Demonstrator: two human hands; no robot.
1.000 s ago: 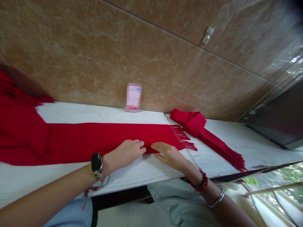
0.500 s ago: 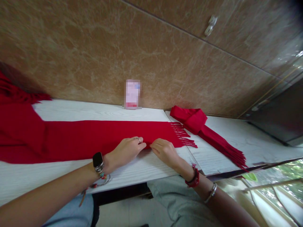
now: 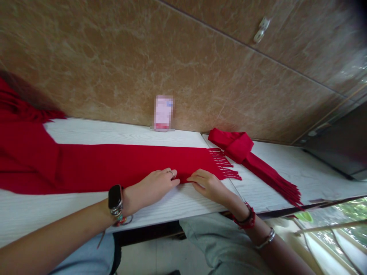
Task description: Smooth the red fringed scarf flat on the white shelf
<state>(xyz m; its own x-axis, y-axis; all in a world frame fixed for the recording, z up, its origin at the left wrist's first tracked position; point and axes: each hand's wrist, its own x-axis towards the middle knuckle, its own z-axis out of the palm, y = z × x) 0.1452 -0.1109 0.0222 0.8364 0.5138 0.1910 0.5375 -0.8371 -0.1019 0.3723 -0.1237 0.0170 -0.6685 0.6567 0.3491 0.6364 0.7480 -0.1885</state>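
A long red scarf (image 3: 120, 164) lies flat along the white tabletop (image 3: 172, 210), its fringed end towards the right. My left hand (image 3: 156, 187), with a ring and a watch on the wrist, pinches the scarf's near edge. Just to the right, my right hand (image 3: 208, 185) has its fingers together on the same edge, close to the fringe. Only a short stretch of cloth shows between the two hands. Fingertips of both are partly hidden by the hands themselves. Past the fringe rests a second red scarf (image 3: 236, 147), folded over in a knot-like shape with its fringed tail pointing right.
Behind the table rises a brown marbled wall (image 3: 114, 76) with a white hook (image 3: 261, 29). A blurred pink card or packet (image 3: 163, 112) leans against it. More bunched red cloth (image 3: 20, 103) lies at the far left. A dark box-like object (image 3: 338, 141) stands at the right end.
My right hand has shifted slightly right along the scarf's edge, widening the gap between the hands. The whole view has also moved a little.
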